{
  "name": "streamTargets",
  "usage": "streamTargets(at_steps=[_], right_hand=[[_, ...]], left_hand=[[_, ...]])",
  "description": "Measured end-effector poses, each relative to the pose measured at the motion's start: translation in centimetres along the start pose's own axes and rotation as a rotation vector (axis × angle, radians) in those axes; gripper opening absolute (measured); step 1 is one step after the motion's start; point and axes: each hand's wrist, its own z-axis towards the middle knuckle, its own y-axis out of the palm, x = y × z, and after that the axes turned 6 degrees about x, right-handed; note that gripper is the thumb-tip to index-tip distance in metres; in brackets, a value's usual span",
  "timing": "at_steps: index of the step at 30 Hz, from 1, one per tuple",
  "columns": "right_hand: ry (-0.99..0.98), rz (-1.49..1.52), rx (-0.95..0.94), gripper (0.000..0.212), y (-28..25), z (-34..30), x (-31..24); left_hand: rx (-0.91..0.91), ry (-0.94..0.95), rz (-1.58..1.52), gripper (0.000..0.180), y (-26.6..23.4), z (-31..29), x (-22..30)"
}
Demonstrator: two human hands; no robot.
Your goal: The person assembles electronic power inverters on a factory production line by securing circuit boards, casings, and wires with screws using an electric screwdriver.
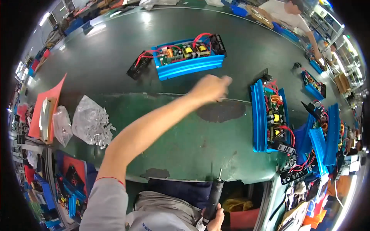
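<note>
My left hand (211,88) is stretched out over the middle of the bench, just nearer than a blue metal housing (189,68) with a circuit board inside. Its fingers are blurred by motion, so I cannot tell whether they hold anything. Red wires run from that board to black end panels (139,64) at both sides. Close to my body, my right hand (216,220) is wrapped round a black electric screwdriver (213,200), its bit pointing up and away from me. A second open blue housing (259,119) with a board and red wires stands to the right.
More blue housings (331,134) are heaped at the right edge. On the left lie a clear bag of small pale parts (90,121) and a red-orange folder (50,104). A dark belt (104,57) runs beyond the green worktop (173,154). A co-worker (285,15) sits at the far right.
</note>
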Motion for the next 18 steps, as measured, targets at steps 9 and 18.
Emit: streamTargets(at_steps=[9,18], right_hand=[[-0.207,-0.543,-0.345,0.071,-0.8,2.6,0.7],[-0.237,-0.472,-0.278,0.090,1.9,1.5,-1.3]], left_hand=[[0.779,-0.014,-0.022,0.068,-19.8,7.2,-12.8],[-0.429,-0.083,0.075,0.072,9.7,-2.9,2.3]])
